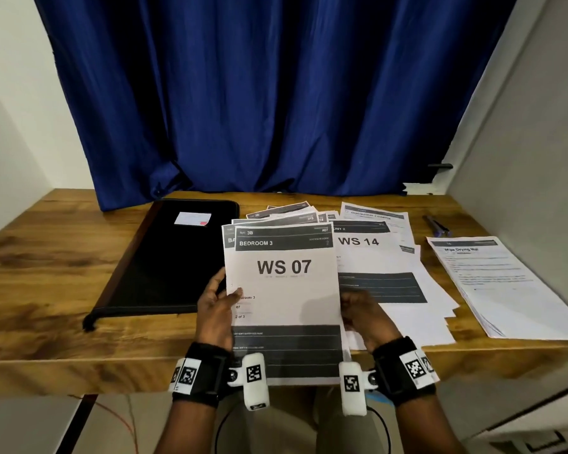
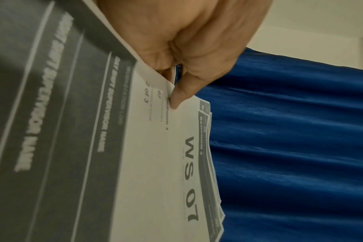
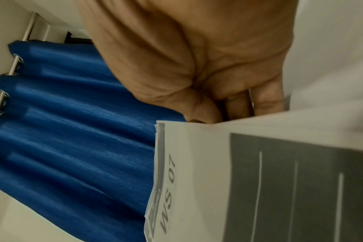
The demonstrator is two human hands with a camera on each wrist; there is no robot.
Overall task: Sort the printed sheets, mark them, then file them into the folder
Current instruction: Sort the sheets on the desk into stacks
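I hold a fanned stack of printed sheets upright over the table's near edge; the top sheet reads "WS 07, Bedroom 3". My left hand grips its left edge, thumb on the front, as the left wrist view shows on the sheets under my left hand. My right hand grips the right edge, fingers behind the stack, the right hand curled there. A closed black zip folder lies to the left. More sheets, "WS 14" on top, lie spread on the table.
A separate sheet pile sits at the right edge of the wooden table. Pens lie at the back right. A blue curtain hangs behind the table. White walls close in both sides.
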